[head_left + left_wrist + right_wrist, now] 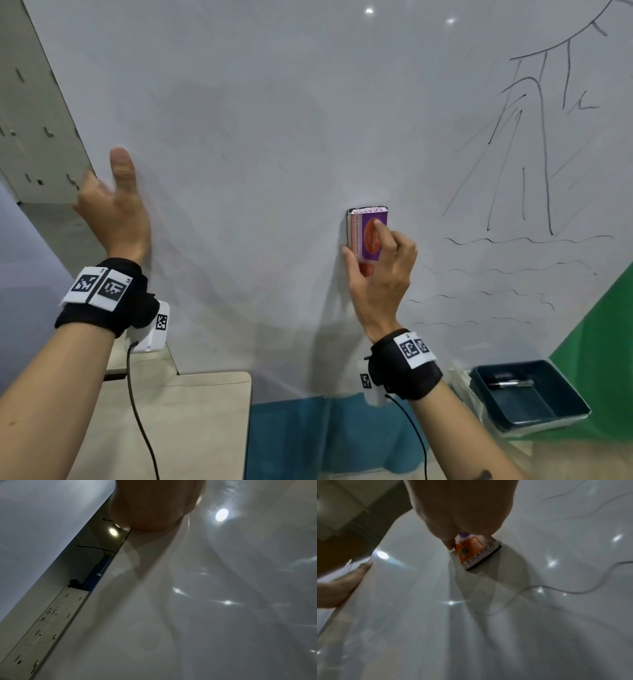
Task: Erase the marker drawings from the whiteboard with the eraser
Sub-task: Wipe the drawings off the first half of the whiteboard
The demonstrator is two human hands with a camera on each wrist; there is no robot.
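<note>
A white whiteboard (pixel 257 120) fills the head view. Black marker drawings (pixel 534 137) of a sun, mountains and wavy lines (pixel 496 270) cover its right part; the left and middle are wiped, with faint smears. My right hand (pixel 380 267) grips a purple and orange eraser (pixel 368 222) and presses it flat on the board, just left of the drawings. The right wrist view shows the eraser (pixel 476 551) under my right hand (pixel 462 507), its black felt on the board beside a wavy line (pixel 573 592). My left hand (pixel 113 209) holds the board's left edge, thumb on the front, fingers curled behind.
A dark blue tray (pixel 575 404) with a marker (pixel 510 383) in it sits at the lower right below the board. A beige table (pixel 191 428) stands at the lower left. Grey lockers (pixel 30 120) stand behind the board's left edge.
</note>
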